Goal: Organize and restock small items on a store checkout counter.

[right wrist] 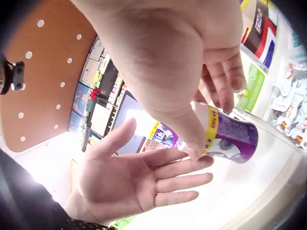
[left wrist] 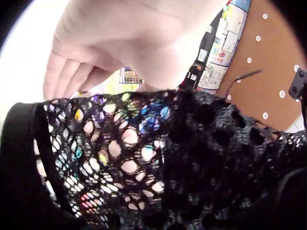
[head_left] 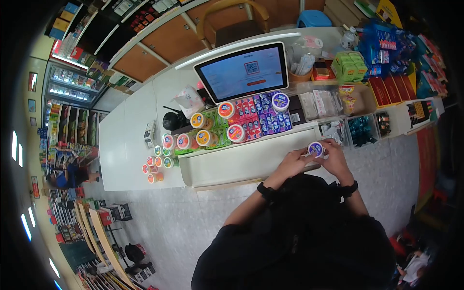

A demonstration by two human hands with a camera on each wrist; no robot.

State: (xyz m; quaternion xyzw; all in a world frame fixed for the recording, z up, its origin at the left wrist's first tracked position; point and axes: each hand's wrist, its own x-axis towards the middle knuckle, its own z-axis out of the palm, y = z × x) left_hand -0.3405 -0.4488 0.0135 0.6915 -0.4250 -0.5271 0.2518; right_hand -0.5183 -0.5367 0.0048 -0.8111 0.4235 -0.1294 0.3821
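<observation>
A small tub with a purple-and-white lid (head_left: 315, 149) is between the two hands, over the counter's front edge. My right hand (head_left: 334, 159) (right wrist: 163, 62) grips it from the right, thumb against its side. In the right wrist view the purple tub (right wrist: 238, 139) lies tilted. My left hand (head_left: 292, 163) (right wrist: 122, 184) has its palm turned up and its fingers nearly straight, fingertips at the tub's near side. The left wrist view shows that left hand (left wrist: 120, 40) above a black lace-like fabric (left wrist: 120, 158), its thumb side partly out of frame; no tub shows there.
Lidded tubs (head_left: 204, 138) stand on green, red and purple packs behind the counter's tray-like ledge (head_left: 251, 157). More small tubs (head_left: 158, 162) stand at the left. A screen (head_left: 244, 72) rises behind; bins of wrapped items (head_left: 360, 130) line the right.
</observation>
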